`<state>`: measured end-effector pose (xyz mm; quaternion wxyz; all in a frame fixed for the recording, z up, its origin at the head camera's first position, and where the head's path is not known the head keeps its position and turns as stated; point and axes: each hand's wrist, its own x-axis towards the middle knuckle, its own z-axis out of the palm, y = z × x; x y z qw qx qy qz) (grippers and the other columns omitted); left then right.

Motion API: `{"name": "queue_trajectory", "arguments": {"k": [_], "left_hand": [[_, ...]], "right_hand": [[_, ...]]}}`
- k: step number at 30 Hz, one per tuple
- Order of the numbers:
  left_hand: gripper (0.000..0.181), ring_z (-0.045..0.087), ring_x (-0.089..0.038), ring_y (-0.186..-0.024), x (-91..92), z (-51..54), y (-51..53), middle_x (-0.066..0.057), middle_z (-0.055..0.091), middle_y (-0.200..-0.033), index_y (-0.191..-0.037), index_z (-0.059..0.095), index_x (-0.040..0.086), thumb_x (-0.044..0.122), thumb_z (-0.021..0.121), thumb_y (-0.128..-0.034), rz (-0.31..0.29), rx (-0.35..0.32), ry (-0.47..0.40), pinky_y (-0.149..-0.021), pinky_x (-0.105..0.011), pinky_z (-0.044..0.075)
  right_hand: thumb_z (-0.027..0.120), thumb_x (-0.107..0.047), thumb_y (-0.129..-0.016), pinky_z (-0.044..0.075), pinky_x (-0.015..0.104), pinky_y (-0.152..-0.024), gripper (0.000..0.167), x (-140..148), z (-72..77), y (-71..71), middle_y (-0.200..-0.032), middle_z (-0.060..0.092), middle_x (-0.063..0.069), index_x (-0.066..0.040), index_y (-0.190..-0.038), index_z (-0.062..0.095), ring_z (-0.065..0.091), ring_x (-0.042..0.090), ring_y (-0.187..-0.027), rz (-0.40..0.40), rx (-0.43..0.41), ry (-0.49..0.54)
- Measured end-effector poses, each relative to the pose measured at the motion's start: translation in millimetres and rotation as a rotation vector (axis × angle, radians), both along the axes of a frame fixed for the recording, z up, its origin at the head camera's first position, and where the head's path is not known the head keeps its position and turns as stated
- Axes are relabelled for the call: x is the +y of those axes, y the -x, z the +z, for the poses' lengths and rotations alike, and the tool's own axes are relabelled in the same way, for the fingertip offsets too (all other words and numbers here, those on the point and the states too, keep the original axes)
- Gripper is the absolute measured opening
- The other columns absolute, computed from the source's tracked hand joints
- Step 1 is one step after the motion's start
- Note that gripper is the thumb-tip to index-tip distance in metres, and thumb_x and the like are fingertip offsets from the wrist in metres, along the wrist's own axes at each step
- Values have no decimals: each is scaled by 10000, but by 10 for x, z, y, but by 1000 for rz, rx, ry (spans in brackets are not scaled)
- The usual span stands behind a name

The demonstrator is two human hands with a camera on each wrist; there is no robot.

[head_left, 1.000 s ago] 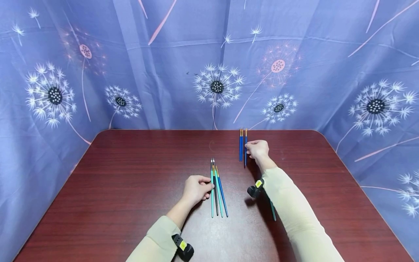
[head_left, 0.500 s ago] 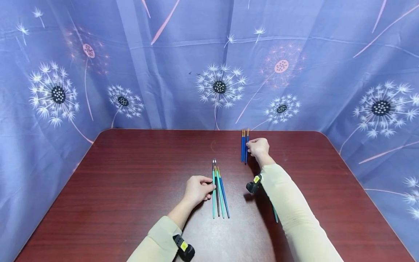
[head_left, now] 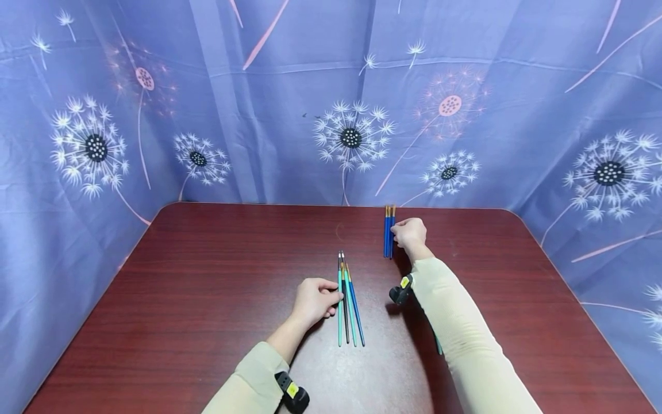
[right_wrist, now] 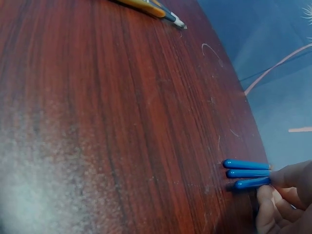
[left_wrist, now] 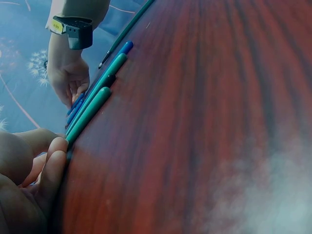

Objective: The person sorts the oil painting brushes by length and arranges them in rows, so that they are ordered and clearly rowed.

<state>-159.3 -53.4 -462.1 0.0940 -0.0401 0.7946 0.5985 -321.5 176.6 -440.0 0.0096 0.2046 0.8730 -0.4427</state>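
In the head view my left hand point(head_left: 314, 300) pinches the leftmost teal paintbrush point(head_left: 339, 322) of a group at mid-table. To its right lie a black paintbrush point(head_left: 347, 325), a second teal paintbrush point(head_left: 353, 325) and a blue paintbrush point(head_left: 357, 313), bristles pointing away from me. Near the back edge my right hand point(head_left: 411, 233) pinches a blue paintbrush point(right_wrist: 252, 183) between thumb and finger. Close on its left, two more blue paintbrushes point(right_wrist: 239, 164) lie side by side with it, as the right wrist view shows. My fingers hide part of the pinched brushes.
Another green-handled paintbrush point(head_left: 439, 344) lies partly hidden under my right forearm; the left wrist view shows more of that paintbrush point(left_wrist: 129, 27). A blue dandelion-print curtain point(head_left: 279, 115) hangs behind the dark red wooden table point(head_left: 207, 276).
My right hand has brought its blue paintbrush left, closing the gap to the other two blue ones. The left hand keeps its place on the teal paintbrush. The head view has shifted slightly.
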Motion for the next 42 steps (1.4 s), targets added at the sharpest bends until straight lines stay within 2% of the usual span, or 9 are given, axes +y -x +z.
{"name": "queue_trajectory", "arguments": {"k": [10, 15, 18, 27, 42], "left_hand": [[256, 535, -68, -410, 1, -5, 4, -36, 623, -646, -1035, 688, -20, 67, 707, -795, -5, -7, 9, -386, -204, 486], [257, 533, -64, -402, 8, -9, 1, -29, 626, -639, -1028, 690, -22, 68, 710, -788, -5, -1, 1, -378, -204, 484], [259, 530, -60, -399, 13, -13, 1, -24, 622, -636, -1028, 689, -25, 67, 710, -786, -3, -1, -2, -376, -203, 483], [265, 527, -58, -393, 4, -16, 2, -22, 613, -627, -1037, 689, -24, 65, 712, -789, 2, -3, 2, -376, -201, 481], [265, 530, -62, -402, 4, -12, -5, -31, 625, -639, -1043, 688, -28, 65, 705, -795, -7, 9, 2, -391, -210, 493]], "right_hand": [[624, -163, -878, 491, 193, -458, 173, -14, 15, -7, -578, 617, -14, -45, -958, 722, 550, 56, -442, 37, 13, -115], [635, -189, -872, 467, 208, -531, 168, -6, 5, -37, -553, 615, -29, -64, -934, 729, 562, 92, -500, 43, 44, -178], [635, -197, -879, 473, 215, -534, 166, -7, 8, -45, -585, 635, -16, -70, -938, 725, 576, 108, -531, 38, 36, -176], [628, -183, -877, 474, 198, -446, 172, -24, 25, -38, -603, 642, -3, -59, -948, 725, 539, 61, -453, 36, 14, -145], [647, -189, -840, 476, 181, -474, 180, -19, 37, -127, -696, 714, 58, -71, -942, 738, 556, 39, -465, 39, 67, -149]]}}
